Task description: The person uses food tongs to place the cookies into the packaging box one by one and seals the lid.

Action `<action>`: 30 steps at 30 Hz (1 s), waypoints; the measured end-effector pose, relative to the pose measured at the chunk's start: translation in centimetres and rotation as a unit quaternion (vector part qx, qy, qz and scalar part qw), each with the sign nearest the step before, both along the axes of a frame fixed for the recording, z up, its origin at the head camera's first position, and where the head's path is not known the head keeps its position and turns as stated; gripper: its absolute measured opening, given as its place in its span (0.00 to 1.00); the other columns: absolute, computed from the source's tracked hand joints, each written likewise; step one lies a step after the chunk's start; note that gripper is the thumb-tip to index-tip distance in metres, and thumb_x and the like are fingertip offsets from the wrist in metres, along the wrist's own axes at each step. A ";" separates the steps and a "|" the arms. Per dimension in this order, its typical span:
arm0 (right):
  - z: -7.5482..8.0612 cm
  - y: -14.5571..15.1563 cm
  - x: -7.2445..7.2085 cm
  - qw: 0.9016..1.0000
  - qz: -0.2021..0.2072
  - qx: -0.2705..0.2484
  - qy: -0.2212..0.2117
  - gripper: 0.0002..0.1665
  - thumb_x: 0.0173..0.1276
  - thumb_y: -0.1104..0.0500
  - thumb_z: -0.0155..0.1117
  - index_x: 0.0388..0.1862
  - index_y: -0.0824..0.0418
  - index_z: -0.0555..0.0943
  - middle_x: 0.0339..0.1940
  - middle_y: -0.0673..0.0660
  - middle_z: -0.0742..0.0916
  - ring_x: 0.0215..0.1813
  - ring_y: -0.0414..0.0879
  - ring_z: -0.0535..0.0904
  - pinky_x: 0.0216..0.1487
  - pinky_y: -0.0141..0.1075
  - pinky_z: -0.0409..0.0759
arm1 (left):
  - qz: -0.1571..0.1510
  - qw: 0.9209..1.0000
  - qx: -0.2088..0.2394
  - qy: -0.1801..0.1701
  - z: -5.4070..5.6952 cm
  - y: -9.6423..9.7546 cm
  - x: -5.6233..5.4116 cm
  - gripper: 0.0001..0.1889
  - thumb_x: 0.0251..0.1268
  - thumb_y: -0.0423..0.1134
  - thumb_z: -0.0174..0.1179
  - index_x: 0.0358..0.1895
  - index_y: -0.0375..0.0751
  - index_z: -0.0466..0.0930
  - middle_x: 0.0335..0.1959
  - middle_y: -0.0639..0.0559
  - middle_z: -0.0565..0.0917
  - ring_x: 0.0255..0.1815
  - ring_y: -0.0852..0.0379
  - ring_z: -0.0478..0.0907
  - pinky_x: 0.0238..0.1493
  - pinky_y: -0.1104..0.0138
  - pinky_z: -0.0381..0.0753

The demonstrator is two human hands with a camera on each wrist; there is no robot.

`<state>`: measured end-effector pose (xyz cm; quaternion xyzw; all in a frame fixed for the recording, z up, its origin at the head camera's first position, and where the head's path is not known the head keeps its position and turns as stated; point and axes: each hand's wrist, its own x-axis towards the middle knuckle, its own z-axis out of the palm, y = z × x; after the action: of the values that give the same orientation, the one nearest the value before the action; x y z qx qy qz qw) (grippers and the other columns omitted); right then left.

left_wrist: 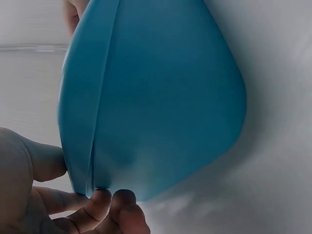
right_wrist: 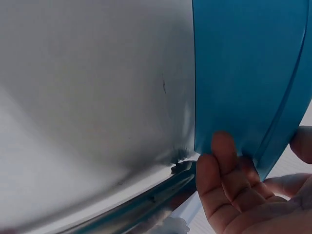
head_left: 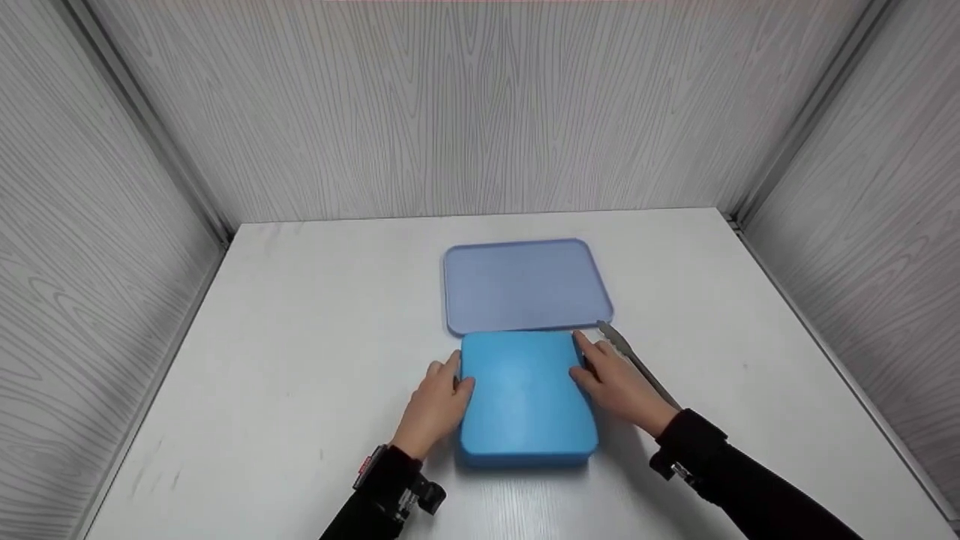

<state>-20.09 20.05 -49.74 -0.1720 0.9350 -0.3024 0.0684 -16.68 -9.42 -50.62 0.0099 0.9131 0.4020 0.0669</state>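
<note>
A blue lidded box (head_left: 525,397) is at the middle front of the table, its smooth lid facing up. My left hand (head_left: 433,409) grips its left side; in the left wrist view the thumb lies at the lid's edge (left_wrist: 80,107) and the fingertips (left_wrist: 124,197) press below the seam. On the opposite side, my right hand (head_left: 624,384) holds the box, thumb near the lid and fingers (right_wrist: 225,151) against the side wall. The lid looks closed, so the contents are hidden. Metal tongs (head_left: 641,366) lie just beyond my right hand, partly covered by it.
Behind the box lies a shallow blue-violet tray (head_left: 525,285), its near edge close to the box. White table (head_left: 300,360) surrounds these things. Grey wood-grain panels (head_left: 480,112) stand at the back and both sides.
</note>
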 end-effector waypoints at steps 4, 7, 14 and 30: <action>-0.1 -0.2 -0.4 1.000 -0.009 -0.012 -0.013 0.39 0.82 0.53 0.53 0.82 0.68 0.54 0.63 0.70 0.75 0.56 0.58 0.75 0.59 0.52 0.75 | 0.005 0.999 0.037 -0.017 -0.3 -0.1 -0.6 0.32 0.81 0.46 0.49 0.79 0.34 0.58 0.62 0.39 0.71 0.59 0.44 0.76 0.58 0.52 0.77; -0.1 -0.3 -0.6 1.000 -0.009 -0.018 -0.022 0.39 0.82 0.53 0.52 0.83 0.67 0.53 0.73 0.72 0.70 0.69 0.62 0.72 0.69 0.55 0.70 | 0.007 0.999 0.051 -0.019 -0.4 -0.2 -0.9 0.31 0.81 0.46 0.48 0.79 0.33 0.58 0.73 0.36 0.68 0.74 0.39 0.68 0.71 0.46 0.68; -0.2 -0.4 -0.6 0.997 -0.006 -0.058 -0.043 0.39 0.83 0.53 0.50 0.84 0.64 0.48 0.82 0.66 0.60 0.80 0.60 0.60 0.74 0.56 0.65 | 0.008 0.997 0.078 -0.003 -0.7 -0.1 -1.2 0.30 0.82 0.45 0.46 0.78 0.31 0.61 0.75 0.36 0.67 0.78 0.38 0.61 0.76 0.46 0.61; 0.9 -1.7 0.2 0.999 -0.023 -0.036 -0.009 0.36 0.81 0.63 0.52 0.80 0.75 0.53 0.77 0.73 0.66 0.76 0.62 0.65 0.69 0.55 0.72 | 0.029 0.999 0.002 0.033 0.3 0.7 -0.6 0.27 0.82 0.40 0.47 0.74 0.23 0.64 0.51 0.36 0.71 0.41 0.49 0.72 0.47 0.53 0.78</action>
<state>-19.85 18.32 -48.84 -0.1498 0.9265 -0.3392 0.0631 -17.31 -8.73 -50.28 -0.0033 0.9140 0.4050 0.0247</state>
